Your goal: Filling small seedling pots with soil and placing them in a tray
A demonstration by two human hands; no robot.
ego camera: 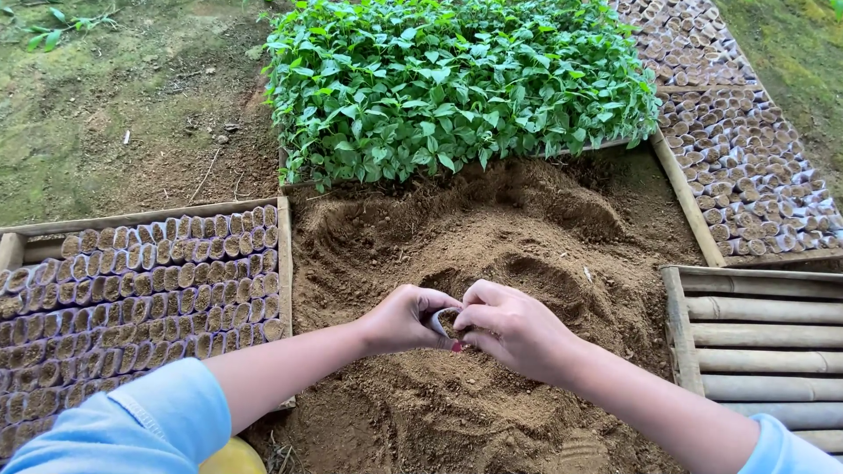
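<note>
Place: Over the soil heap on the ground between wooden frames, both of the person's hands meet at the middle of the head view.
Left hand: the left hand comes in from the lower left in a light blue sleeve; its fingers are curled and clamped round the side of a small seedling pot.
Right hand: the right hand comes in from the lower right; its fingers are bent together over the pot's mouth and touch it from the right and above.
Seedling pot: a small pale sleeve pinched between the two hands, just above the loose soil, with brown soil showing in its open top; how full it is cannot be told.
Soil heap: loose and brown, with scooped hollows beyond the hands.
Left tray: a wooden-framed bed of filled pots lies to the left of the heap, the small sleeves packed in tight leaning rows.
Right trays: more filled pots sit in frames at the upper right, well apart from the hands.
Seedlings: a dense block of green seedlings stands at the far side of the heap.
Bamboo rack: a rack of bamboo poles lies to the right of the heap, near the right forearm.
Ground: mossy bare earth at the upper left.
</note>
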